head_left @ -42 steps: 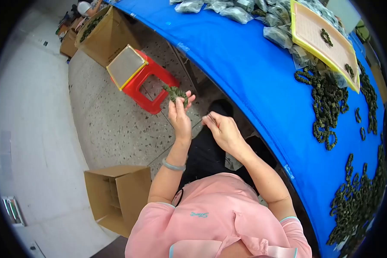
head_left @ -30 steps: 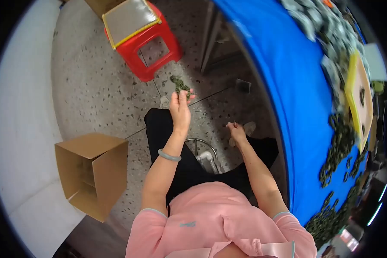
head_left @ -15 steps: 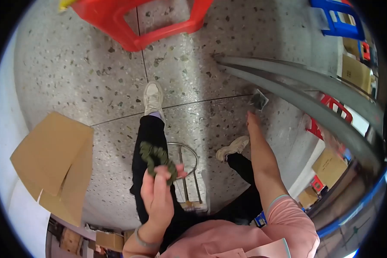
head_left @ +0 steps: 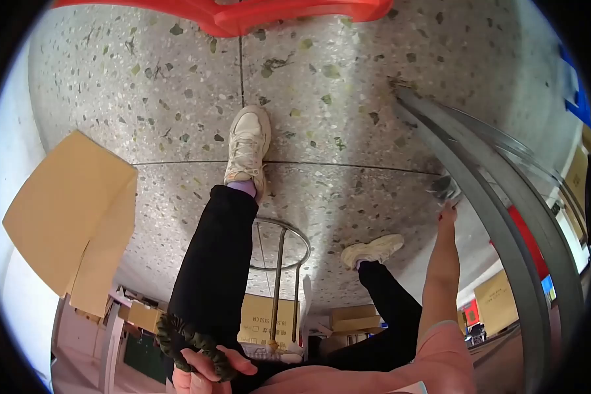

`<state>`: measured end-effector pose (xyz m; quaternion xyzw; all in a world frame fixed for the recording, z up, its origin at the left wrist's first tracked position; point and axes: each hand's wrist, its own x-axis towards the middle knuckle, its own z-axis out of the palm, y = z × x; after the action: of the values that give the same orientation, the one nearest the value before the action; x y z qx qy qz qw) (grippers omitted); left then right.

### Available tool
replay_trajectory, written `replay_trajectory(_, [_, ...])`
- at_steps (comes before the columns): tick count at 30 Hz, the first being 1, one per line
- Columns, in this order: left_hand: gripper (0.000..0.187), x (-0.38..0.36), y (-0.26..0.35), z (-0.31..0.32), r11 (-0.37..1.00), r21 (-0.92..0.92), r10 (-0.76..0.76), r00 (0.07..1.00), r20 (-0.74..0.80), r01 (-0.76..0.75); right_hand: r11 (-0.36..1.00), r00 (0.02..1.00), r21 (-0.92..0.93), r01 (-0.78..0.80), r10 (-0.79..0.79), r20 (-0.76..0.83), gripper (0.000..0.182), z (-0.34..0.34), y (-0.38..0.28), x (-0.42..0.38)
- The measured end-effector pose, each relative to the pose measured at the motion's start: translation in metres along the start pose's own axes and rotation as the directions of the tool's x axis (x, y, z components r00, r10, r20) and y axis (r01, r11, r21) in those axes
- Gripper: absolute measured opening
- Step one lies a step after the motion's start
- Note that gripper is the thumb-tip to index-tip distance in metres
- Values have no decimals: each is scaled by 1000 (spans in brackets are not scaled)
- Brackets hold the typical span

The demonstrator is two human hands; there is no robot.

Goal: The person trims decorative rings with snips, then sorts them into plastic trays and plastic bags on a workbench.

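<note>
At the lower left, my left hand (head_left: 203,375) is closed on a dark green ruffled scrunchie (head_left: 172,336), which loops up from my fingers in front of my black trouser leg (head_left: 210,262). My right arm stretches out to the right. Its hand (head_left: 448,212), seen small and partly blurred, pinches the edge of a small clear plastic packet (head_left: 444,189) with something dark in it. The packet hangs above the floor beside grey metal legs (head_left: 479,190).
A cardboard box with raised flaps (head_left: 65,210) stands at the left. The edge of a red plastic stool (head_left: 295,12) crosses the top. Below me is a metal stool with a ring (head_left: 308,246). More boxes (head_left: 496,302) lie at the right. Speckled floor (head_left: 335,118) spreads ahead.
My view has shifted and tilted. My left hand with the scrunchie has come down and left, closer to my body. My right hand with the packet has moved further right, beside the metal legs.
</note>
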<state>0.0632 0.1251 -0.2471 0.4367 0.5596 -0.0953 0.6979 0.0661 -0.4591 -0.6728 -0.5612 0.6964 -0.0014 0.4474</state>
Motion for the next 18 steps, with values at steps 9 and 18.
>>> replay_trajectory(9, [20,4,-3,10,996,69,-59,998,34,56,942,965,307,-133,53,256,13,0,13,-13])
replay_trajectory(18, [11,-15,-12,11,987,-154,-18,977,211,51,679,626,-448,581,-20,780,7,8,36,-308])
